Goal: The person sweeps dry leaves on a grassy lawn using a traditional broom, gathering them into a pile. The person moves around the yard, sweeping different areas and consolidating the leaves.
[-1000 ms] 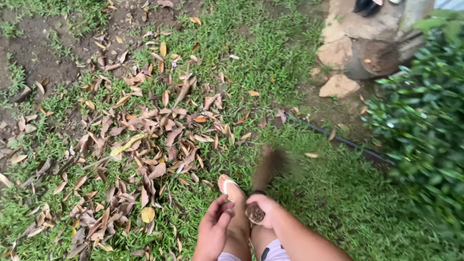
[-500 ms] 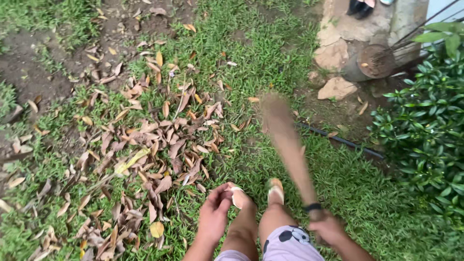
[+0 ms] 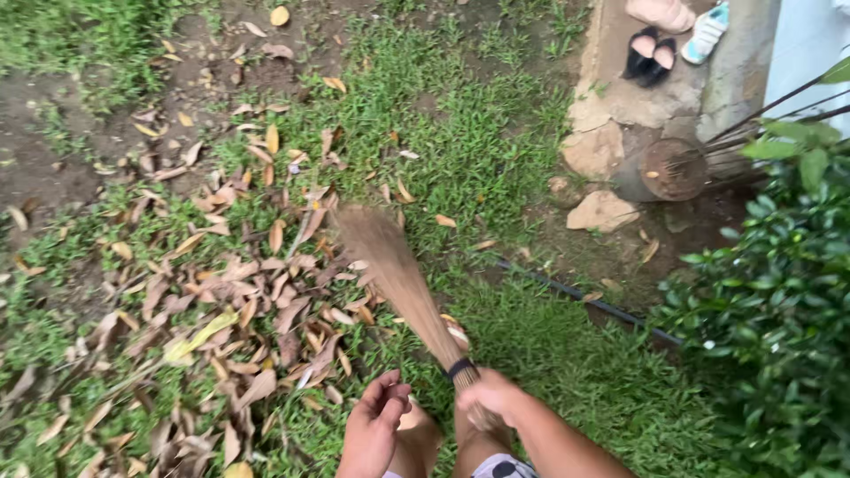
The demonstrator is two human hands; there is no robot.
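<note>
My right hand grips the bound end of a brown stick broom, whose blurred bristles fan out up and to the left over the grass. They reach the edge of a pile of dry brown leaves. My left hand hangs free above my knee with its fingers loosely curled, holding nothing. My legs and a sandalled foot show between the hands.
A green shrub fills the right side. A thin black hose crosses the grass. Flat stones, a round rusty container and shoes on a concrete step lie at the upper right. Bare soil lies at upper left.
The broom has swung from the right of my legs leftward to the leaf pile. My right hand moved left and up with it. The view shifted slightly down and to the left.
</note>
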